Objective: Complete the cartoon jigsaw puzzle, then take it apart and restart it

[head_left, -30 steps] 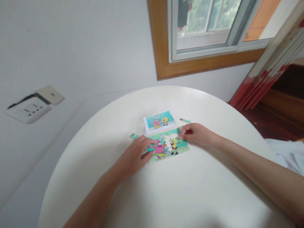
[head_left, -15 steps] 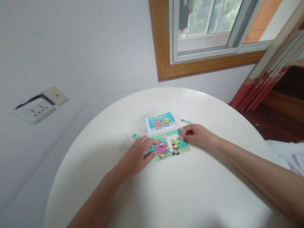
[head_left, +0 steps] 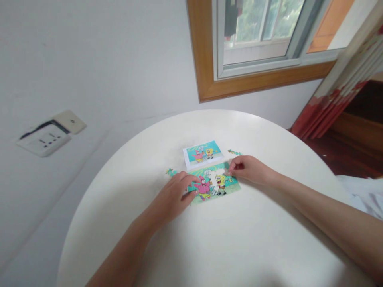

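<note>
A jigsaw puzzle with cartoon figures lies flat on the white table, with a pale gap between the pink and yellow figures. My left hand rests over its left edge, thumb and fingers spread on the surface. At the upper right edge, my right hand has thumb and index finger pinched together; a small puzzle piece appears to be between the fingertips, mostly hidden. Just behind the puzzle lies a reference picture of the same scene on white card.
Loose puzzle pieces lie behind my right hand, and more loose pieces lie beside my left hand. The round white table stands close to a wall with a socket and a window. A red and white curtain hangs at right.
The view has shifted very slightly. Both hands keep the same places and finger positions on the puzzle.
</note>
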`<state>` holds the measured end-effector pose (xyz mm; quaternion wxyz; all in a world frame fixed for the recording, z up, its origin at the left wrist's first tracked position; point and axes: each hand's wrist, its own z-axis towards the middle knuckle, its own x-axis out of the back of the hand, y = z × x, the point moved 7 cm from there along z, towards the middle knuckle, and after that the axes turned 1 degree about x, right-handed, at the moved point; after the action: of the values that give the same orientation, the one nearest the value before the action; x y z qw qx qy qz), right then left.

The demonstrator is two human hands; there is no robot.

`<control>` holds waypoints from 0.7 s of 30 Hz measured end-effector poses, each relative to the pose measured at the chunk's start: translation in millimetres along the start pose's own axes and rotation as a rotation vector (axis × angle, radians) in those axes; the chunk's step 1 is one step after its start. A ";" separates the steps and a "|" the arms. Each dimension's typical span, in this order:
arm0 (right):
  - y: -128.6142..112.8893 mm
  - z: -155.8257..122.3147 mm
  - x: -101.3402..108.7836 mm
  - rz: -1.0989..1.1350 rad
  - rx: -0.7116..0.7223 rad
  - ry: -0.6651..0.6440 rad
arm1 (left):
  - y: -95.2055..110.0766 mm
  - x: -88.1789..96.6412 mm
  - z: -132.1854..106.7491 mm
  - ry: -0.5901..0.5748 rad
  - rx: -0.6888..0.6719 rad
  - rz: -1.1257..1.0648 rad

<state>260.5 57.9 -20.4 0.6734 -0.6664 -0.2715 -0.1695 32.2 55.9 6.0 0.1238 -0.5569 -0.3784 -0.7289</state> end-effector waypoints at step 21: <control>-12.7 -2.6 0.6 0.261 0.038 0.115 | 1.4 1.1 -1.4 0.031 -0.016 0.004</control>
<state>253.9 54.7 -9.7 0.7167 -0.6723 -0.1465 -0.1134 31.6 54.2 7.5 0.1264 -0.5472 -0.3695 -0.7403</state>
